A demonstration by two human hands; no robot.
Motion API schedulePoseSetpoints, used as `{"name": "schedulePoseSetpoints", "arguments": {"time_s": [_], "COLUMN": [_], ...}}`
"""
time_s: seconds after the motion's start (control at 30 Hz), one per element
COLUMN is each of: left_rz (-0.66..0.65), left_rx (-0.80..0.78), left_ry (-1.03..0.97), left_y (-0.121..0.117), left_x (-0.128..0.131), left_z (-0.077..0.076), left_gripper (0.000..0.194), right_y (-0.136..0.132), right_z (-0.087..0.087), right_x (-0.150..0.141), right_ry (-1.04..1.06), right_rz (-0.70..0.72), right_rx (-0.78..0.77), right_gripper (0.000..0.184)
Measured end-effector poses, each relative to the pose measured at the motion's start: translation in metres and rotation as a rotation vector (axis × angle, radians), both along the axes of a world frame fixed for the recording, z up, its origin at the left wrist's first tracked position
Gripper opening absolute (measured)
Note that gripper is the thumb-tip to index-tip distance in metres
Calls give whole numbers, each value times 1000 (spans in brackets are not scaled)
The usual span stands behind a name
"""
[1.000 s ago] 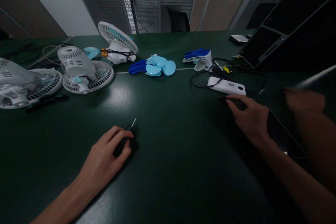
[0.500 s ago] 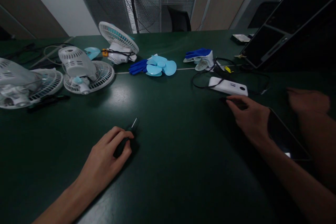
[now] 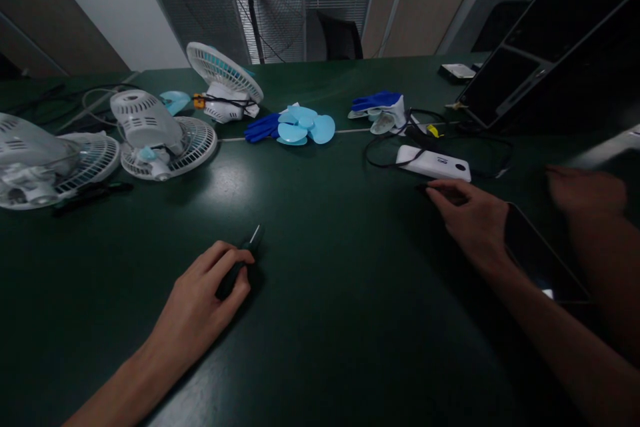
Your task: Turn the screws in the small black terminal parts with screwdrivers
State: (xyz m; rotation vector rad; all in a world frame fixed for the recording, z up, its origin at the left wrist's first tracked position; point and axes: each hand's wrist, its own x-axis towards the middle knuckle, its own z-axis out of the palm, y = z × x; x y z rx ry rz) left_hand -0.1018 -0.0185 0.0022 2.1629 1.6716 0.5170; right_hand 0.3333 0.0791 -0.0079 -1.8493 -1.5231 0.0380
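Observation:
My left hand (image 3: pixel 207 287) is closed around the dark handle of a screwdriver (image 3: pixel 256 236), whose short metal shaft points away from me. It rests on the dark green table (image 3: pixel 320 267). On the right, my right hand (image 3: pixel 470 213) is pinched together just in front of a white power bank (image 3: pixel 433 163) with a black cable. A small dark tip shows past its fingertips, too dark to name. Partly under my right forearm lies a flat black tablet-like device (image 3: pixel 543 257) with a thin bright edge.
Another person's hand (image 3: pixel 587 193) lies at the far right, near a blurred pale strip (image 3: pixel 607 149). White fan parts (image 3: pixel 150 127) stand at the left. A light blue fan blade (image 3: pixel 306 125) and blue-white gloves (image 3: pixel 383 107) lie farther back. A black cabinet-like block (image 3: pixel 545 47) stands right.
A blurred pale strip has come into view at the right edge, beside the other person's hand. Both my hands keep their grips; the view has shifted very slightly.

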Motion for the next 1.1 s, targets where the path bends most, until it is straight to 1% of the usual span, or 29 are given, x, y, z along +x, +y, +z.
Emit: {"name": "schedulePoseSetpoints", "arguments": {"time_s": [0.33,0.5,0.6,0.63,0.7,0.83,0.9,0.97,1.03,1.1], "left_rz": [8,16,9,0,-21,-78,-152,-255,-365,-459], "left_rx": [29,16,20,31,76,148,168,203,228,257], "left_ry": [-7,-34,-63,-67,-65,-29,-17,-8,6,18], "left_y": [0,-1,-1,-2,-2,-3,-4,-5,-8,-11], "left_x": [2,1,1,1,0,0,1,2,2,3], "left_z": [1,3,4,4,3,3,4,7,7,6], "left_gripper": [27,27,28,29,32,38,38,39,42,44], "right_y": [2,4,4,2,-4,-30,-45,-57,-67,-72], "right_z": [-4,-9,-10,-9,-4,6,10,12,12,12], "right_x": [1,7,6,2,-12,-59,-82,-100,-111,-117], "right_ry": [28,0,-44,-53,-53,27,69,93,105,119], "right_rz": [10,15,68,116,257,606,783,935,1034,1084], "right_rx": [-6,-6,-18,-29,-64,-179,-240,-262,-273,-276], "right_gripper": [28,32,32,33,32,25,23,22,21,20]}}
